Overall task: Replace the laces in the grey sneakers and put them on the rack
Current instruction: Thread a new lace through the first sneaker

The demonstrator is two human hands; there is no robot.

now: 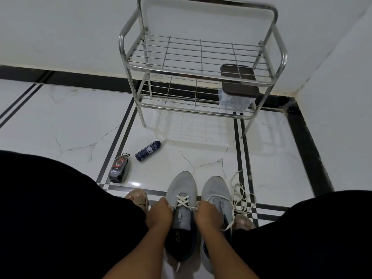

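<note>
1. Head view: a white marbled floor [201, 154] with black inlay lines meets white walls at a black skirting; the right-hand corner is dim and stained.
2. A steel rack [198, 63] stands against the wall, beyond the shoes. Its upper shelf is bare wire. On the right end of its lower shelf sits a clear container [236, 98] with a dark lid, partly screened by the upper shelf's wires; what it holds cannot be made out.
3. Two grey sneakers [182, 188] stand side by side on the floor on the near side of the rack, toes towards it. Their heels are hidden by the forearms.
4. The left sneaker carries a white lace [183, 200] crossed through its front eyelets. The left hand [160, 213] and right hand [208, 215] sit on either side of this shoe, fingers curled in; each seems to pinch a lace end, though the fingertips are turned away and the grip is not fully visible.
5. The right sneaker [216, 190] has only a loose cord trailing over it. A tangle of loose white lace [242, 198] lies just beside it.
6. Left of the rack's near leg, a dark spray can [148, 151] lies on its side, with a black polish sponge [119, 169] nearer the person.
7. Dark-clothed knees fill both lower corners; a sandalled foot [137, 198] peeps out beside the left sneaker.
</note>
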